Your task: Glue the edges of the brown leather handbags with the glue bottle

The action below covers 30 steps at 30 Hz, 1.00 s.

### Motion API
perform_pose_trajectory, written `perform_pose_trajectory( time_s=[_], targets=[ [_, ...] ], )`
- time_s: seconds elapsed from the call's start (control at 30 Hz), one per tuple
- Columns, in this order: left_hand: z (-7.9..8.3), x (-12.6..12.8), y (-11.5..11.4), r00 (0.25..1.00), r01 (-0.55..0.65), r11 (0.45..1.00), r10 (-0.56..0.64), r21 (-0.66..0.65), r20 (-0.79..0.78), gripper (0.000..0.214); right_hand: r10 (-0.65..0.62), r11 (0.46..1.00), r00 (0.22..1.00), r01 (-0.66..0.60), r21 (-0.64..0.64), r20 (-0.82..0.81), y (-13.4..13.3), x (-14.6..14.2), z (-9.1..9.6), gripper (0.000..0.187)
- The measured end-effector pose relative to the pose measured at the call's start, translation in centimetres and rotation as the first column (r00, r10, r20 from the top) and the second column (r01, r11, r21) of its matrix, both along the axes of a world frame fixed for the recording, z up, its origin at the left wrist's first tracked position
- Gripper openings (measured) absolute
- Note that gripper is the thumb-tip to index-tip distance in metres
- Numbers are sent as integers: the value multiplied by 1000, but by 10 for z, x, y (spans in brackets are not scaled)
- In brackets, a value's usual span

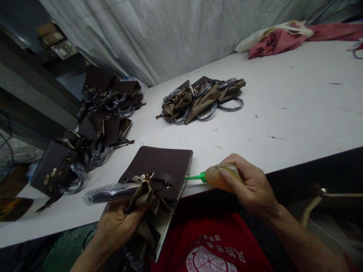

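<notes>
A dark brown handbag (163, 159) with gold hardware lies partly on the table's front edge, its body tilted toward me. My left hand (120, 223) is closed on its bunched olive lining, beside a plastic-wrapped handle (109, 193). In my right hand (249, 185) is a squeeze bottle (219, 176) of amber liquid, with fingers wrapped round it. The bottle's green nozzle (197, 176) points left, its tip at the bag's right side edge. Whether liquid is coming out cannot be made out.
Several similar handbags (104, 90) are heaped along the table's left side, one nearer bag (58, 168) among them. More bags with olive lining (204, 98) lie mid-table. Red cloth (278, 42) rests at the back right. A grey sheet (170, 34) hangs behind the white table (306, 98).
</notes>
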<state>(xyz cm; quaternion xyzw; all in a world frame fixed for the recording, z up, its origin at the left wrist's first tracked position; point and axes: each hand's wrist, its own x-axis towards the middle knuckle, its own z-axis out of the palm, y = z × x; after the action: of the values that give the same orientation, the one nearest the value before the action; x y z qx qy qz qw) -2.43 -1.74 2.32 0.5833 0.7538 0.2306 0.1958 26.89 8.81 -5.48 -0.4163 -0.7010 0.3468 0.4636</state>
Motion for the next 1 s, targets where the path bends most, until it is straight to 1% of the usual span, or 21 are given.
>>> perform_pose_trajectory(
  time_s=[0.07,0.13,0.17,0.27,0.3,0.4,0.43,0.5,0.53,0.63,0.67,0.77,0.8,0.9,0.93,1.0],
  targets=[
    [2,3,1,1000,0,1000,0,19,3,36,74,997,997,-74,-20,1,-4,0,-1,14],
    [4,7,1,1000,-25,999,25,28,15,36,137,990,990,-138,-42,-21,-8,0,-2,14],
    [6,9,1,999,-48,998,47,26,23,36,139,989,990,-140,-39,-25,-10,1,-3,13],
    [8,16,2,992,-107,994,105,14,64,35,73,997,997,-73,22,-3,-13,1,-2,9],
    [8,17,2,990,-109,994,107,17,88,34,86,996,996,-86,31,1,-14,1,-1,9],
    [8,21,3,983,-124,991,117,44,145,32,177,984,984,-176,30,-8,-15,0,2,11],
    [7,22,3,980,-134,990,125,51,156,32,167,985,986,-167,44,-2,-15,0,3,11],
    [6,23,2,976,-152,987,141,55,165,34,110,991,994,-111,72,20,-15,-1,4,10],
    [6,23,2,976,-154,987,143,52,164,35,112,991,993,-114,67,24,-15,-1,4,10],
    [4,21,1,980,-145,989,139,31,140,39,206,978,978,-206,15,-2,-15,-2,3,12],
    [3,20,1,981,-143,989,138,29,134,39,200,980,980,-200,21,-6,-14,-3,2,11],
    [2,18,2,983,-128,990,119,58,140,37,87,994,996,-87,72,12,-13,-4,1,9],
    [1,17,3,985,-112,992,102,67,139,36,92,994,996,-93,65,17,-13,-4,1,9],
    [0,17,4,988,-97,993,87,72,131,35,199,980,980,-199,3,-1,-13,-4,2,14],
    [0,17,4,986,-110,991,100,72,131,35,199,980,980,-199,8,-6,-14,-5,2,14],
    [1,19,5,985,-124,989,114,77,127,35,140,989,990,-140,57,2,-15,-6,4,12]
  ],
)
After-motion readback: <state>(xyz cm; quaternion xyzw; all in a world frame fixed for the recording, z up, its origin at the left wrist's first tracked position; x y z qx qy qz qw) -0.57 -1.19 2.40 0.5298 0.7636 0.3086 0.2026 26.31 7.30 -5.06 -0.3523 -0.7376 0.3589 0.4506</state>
